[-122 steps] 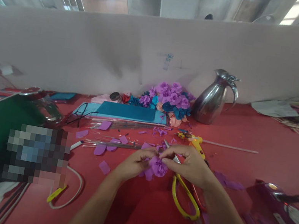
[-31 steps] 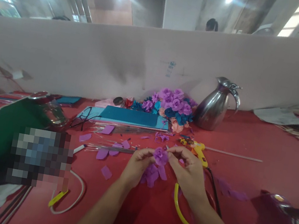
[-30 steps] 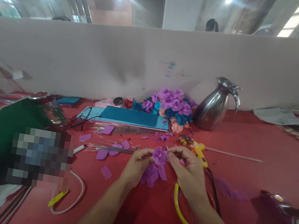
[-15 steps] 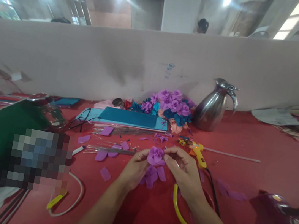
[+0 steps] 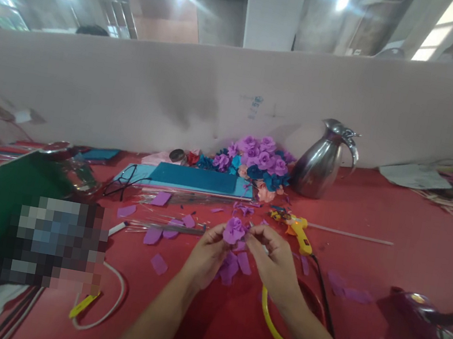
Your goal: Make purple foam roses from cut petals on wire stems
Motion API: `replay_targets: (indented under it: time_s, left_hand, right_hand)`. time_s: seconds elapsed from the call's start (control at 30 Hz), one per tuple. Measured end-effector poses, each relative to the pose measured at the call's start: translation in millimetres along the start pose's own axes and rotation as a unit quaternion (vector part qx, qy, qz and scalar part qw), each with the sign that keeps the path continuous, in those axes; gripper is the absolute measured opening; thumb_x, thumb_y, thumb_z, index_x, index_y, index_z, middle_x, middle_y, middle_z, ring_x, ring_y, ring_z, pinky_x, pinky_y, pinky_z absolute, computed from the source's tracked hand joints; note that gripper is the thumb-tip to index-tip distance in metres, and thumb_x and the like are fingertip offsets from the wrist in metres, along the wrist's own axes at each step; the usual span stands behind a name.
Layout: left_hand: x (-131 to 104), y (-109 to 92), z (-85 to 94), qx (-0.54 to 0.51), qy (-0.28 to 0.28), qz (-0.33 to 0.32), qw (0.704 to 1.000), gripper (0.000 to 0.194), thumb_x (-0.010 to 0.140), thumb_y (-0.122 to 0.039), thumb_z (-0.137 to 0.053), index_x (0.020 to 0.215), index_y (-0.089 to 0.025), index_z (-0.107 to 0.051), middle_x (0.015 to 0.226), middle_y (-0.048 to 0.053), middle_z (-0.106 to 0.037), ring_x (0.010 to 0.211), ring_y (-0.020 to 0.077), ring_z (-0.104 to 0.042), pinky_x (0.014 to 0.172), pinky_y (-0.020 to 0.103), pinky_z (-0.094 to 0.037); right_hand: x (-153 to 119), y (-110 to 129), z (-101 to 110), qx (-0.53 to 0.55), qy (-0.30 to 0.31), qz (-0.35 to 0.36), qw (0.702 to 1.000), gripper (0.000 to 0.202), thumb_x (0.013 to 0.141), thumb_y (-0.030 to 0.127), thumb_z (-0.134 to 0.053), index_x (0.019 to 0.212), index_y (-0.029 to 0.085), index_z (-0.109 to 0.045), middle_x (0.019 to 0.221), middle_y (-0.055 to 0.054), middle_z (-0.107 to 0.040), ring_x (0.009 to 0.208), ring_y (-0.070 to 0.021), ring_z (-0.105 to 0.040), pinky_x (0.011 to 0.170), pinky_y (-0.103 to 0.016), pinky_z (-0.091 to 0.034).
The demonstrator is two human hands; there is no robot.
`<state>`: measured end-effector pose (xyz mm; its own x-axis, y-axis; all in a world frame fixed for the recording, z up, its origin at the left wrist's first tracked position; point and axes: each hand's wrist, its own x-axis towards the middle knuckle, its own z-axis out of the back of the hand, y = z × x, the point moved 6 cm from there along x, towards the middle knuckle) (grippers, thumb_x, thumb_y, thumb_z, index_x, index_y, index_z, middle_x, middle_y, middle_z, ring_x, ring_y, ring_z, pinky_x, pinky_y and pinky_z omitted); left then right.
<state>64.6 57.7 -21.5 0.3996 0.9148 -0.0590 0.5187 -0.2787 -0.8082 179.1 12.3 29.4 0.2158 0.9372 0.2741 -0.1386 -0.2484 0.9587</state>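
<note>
- Left hand (image 5: 208,253), in the head view: thumb and fingers are closed on a purple flower (image 5: 234,230) with ruffled petals.
- Right hand (image 5: 276,260): fingertips are drawn close together just beside the flower's right edge. Whether they pinch a petal or only rest there, I cannot tell.
- Between the two hands, the flower lies at the fingertips, to the right of the left hand and to the left of the right hand. The left is nearer, being in contact.
- Round from this angle, the bloom shows no clear long axis. Its open face is turned toward the camera, and any stem is hidden.
- Just below it, loose purple petals (image 5: 229,268) lie on the red table (image 5: 372,210), between the wrists.
- Yellow loop handle (image 5: 270,320): partly under the right forearm.
- Beyond the right hand is a yellow glue gun (image 5: 297,233), with a pale stick (image 5: 350,234) reaching out to the right.
- To the left, thin wires (image 5: 184,231) run roughly sideways among more petals.
- Farther back, a heap of purple, blue and peach flowers (image 5: 261,159) sits beside a steel jug (image 5: 318,168), which stands upright.
</note>
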Motion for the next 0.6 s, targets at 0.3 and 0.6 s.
replay_targets:
  time_s: [0.3, 0.6]
  left_hand:
    - [-3.2, 6.2, 3.6, -0.065, -0.034, 0.077, 0.994, 0.026, 0.059, -0.027, -0.085, 0.07, -0.014, -0.065, 0.065, -0.002, -0.058, 0.059, 0.0065, -0.052, 0.055, 0.017, -0.042]
    - [-5.4, 2.6, -0.5, -0.07, -0.044, 0.067, 0.994, 0.028, 0.053, -0.024, -0.087, 0.068, -0.014, -0.066, 0.064, -0.002, -0.062, 0.058, 0.0067, -0.055, 0.058, 0.018, -0.044]
  right_hand:
    - [3.1, -11.8, 1.3, 0.045, -0.015, -0.047, 0.998, 0.018, 0.082, 0.034, -0.058, 0.071, 0.02, -0.058, 0.065, 0.002, -0.059, 0.063, -0.0136, -0.057, 0.062, -0.025, -0.045]
    - [-1.7, -15.6, -7.3, 0.007, -0.008, -0.006, 1.0, 0.008, 0.076, 0.025, -0.063, 0.082, 0.02, -0.061, 0.077, -0.003, -0.065, 0.072, -0.017, -0.061, 0.069, -0.03, -0.05]
